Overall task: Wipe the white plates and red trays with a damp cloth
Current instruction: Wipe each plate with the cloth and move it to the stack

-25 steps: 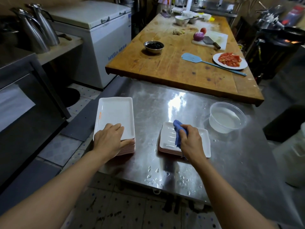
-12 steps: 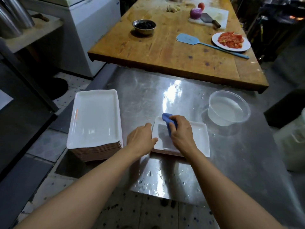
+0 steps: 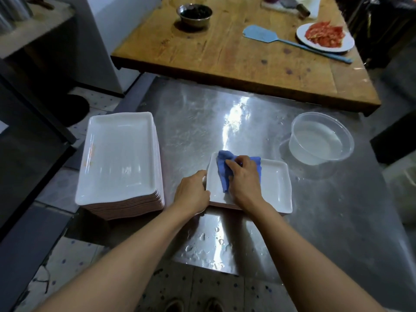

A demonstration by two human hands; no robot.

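White rectangular plates [image 3: 119,154] stand in a tall stack at the left of the frame, on the left edge of a steel table [image 3: 225,122], their undersides showing reddish; just right of centre the left hand [image 3: 192,192] grips the left rim of a single white plate [image 3: 274,188] lying flat on the steel, fingers curled over its edge; on that plate the right hand [image 3: 244,179] pinches a bunched blue cloth [image 3: 222,167] and presses it to the plate's left half; water drops [image 3: 211,242] bead on the steel below the hands; right of the plate and apart from it sits a clear tub [image 3: 320,138] holding water; across the top runs a wooden table [image 3: 236,57] bearing a metal bowl [image 3: 194,14], a blue spatula [image 3: 261,33] and a round plate of red food [image 3: 325,37]
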